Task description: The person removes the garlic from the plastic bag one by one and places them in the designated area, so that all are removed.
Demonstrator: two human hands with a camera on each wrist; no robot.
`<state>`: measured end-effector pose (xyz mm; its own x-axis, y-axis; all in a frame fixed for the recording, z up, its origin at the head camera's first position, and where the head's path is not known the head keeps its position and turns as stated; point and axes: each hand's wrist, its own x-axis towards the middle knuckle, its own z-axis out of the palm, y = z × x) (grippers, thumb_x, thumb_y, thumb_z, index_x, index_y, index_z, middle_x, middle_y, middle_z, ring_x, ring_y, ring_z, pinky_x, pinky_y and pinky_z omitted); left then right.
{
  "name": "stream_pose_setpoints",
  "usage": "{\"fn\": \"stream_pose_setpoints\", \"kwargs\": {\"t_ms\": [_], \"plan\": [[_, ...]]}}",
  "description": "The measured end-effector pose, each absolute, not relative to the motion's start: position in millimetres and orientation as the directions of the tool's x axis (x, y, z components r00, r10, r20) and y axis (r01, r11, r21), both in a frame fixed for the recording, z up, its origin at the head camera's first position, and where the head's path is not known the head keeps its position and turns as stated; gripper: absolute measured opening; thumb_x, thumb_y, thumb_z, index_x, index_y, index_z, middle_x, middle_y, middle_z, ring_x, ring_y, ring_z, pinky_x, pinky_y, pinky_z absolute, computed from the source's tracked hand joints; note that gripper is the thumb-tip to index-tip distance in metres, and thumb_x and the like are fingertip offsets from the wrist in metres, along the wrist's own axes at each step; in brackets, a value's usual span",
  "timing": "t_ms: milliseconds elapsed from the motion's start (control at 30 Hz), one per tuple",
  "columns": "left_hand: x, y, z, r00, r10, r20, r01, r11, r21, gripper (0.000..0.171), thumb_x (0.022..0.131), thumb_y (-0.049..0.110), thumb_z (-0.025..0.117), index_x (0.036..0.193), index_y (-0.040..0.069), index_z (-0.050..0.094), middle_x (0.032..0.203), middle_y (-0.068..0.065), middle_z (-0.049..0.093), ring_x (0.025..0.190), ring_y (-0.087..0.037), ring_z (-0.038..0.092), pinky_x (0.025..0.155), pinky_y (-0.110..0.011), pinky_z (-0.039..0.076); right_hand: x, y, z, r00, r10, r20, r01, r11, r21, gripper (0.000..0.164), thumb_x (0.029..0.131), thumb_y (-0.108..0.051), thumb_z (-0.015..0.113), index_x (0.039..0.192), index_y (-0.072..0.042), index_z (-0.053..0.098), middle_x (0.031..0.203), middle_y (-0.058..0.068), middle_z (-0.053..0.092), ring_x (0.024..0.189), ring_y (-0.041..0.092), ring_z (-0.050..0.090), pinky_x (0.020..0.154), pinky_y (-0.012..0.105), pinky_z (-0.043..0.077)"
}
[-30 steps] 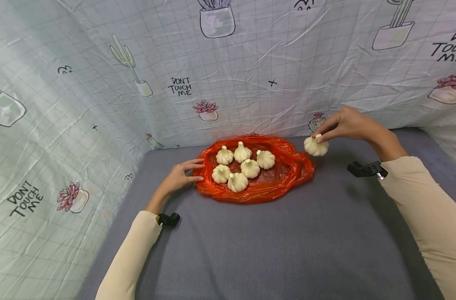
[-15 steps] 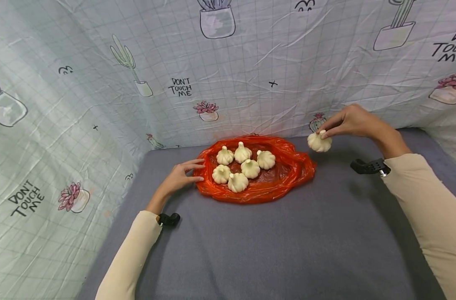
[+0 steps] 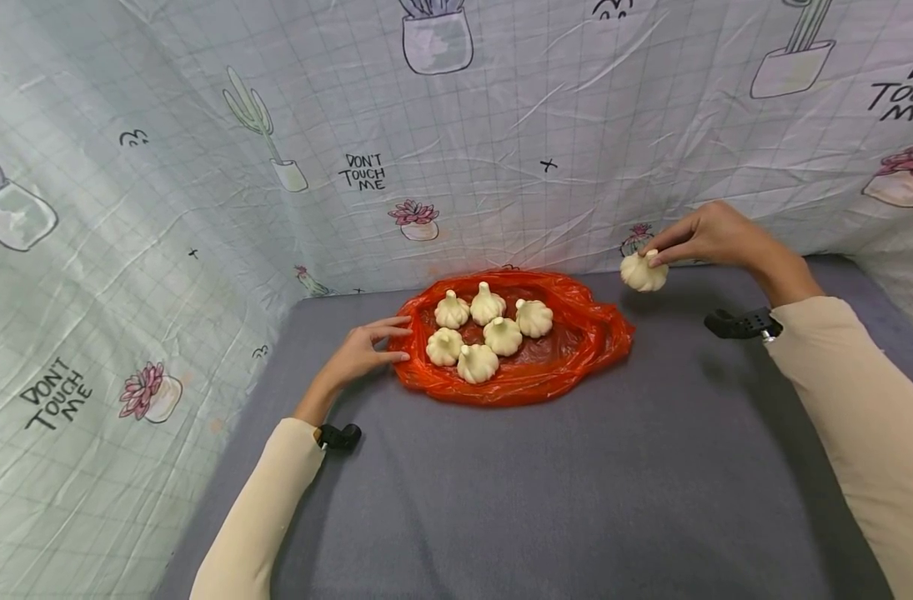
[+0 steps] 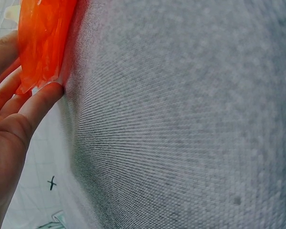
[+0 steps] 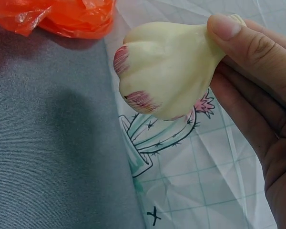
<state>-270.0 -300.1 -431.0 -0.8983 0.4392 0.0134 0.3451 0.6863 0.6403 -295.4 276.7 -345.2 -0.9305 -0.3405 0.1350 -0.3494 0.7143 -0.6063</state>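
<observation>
By the right hand (image 3: pixel 707 239), a garlic bulb (image 3: pixel 642 273) is pinched at its stem; it is held in the air, to the right of the red plastic bag (image 3: pixel 501 395) and apart from it; the bag's left end is touched by the left hand (image 3: pixel 357 352), whose fingers are extended and slightly spread; six other bulbs (image 3: pixel 503 337) are gathered inside the bag, which is laid on the grey counter (image 3: pixel 516 492).

Creased pale sheeting (image 3: pixel 486 125), gridded and printed with potted plants (image 3: pixel 288 176) and "DON'T TOUCH ME" lettering (image 3: pixel 363 174), hangs behind a grey fabric surface (image 3: pixel 539 492).
</observation>
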Motion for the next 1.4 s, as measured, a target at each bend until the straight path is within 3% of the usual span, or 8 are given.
{"fn": "stream_pose_setpoints", "kwargs": {"t_ms": [833,1400], "plan": [[-273.5,-298.2,-429.7,-0.888,0.459,0.017,0.364,0.681,0.636,0.046,0.088,0.027,0.081,0.131,0.013,0.071,0.150,0.002,0.055,0.145,-0.024,0.041,0.115,-0.050,0.037,-316.6,282.1,-357.1,-0.957,-0.287,0.043,-0.251,0.743,-0.621,0.035,0.083,-0.035,0.086,0.108,-0.010,0.082,0.100,0.008,0.078,0.075,-0.001,0.063,0.063,0.020,0.045],[-277.9,-297.3,-427.7,-0.887,0.461,0.003,0.360,0.689,0.629,0.046,0.088,0.030,0.082,0.130,0.015,0.072,0.149,0.004,0.055,0.146,-0.023,0.039,0.117,-0.049,0.034,-325.5,281.8,-366.5,-0.947,-0.312,0.077,-0.294,0.744,-0.601,0.030,0.084,-0.028,0.085,0.106,-0.008,0.082,0.102,0.013,0.078,0.071,-0.001,0.059,0.060,0.020,0.042]]}}
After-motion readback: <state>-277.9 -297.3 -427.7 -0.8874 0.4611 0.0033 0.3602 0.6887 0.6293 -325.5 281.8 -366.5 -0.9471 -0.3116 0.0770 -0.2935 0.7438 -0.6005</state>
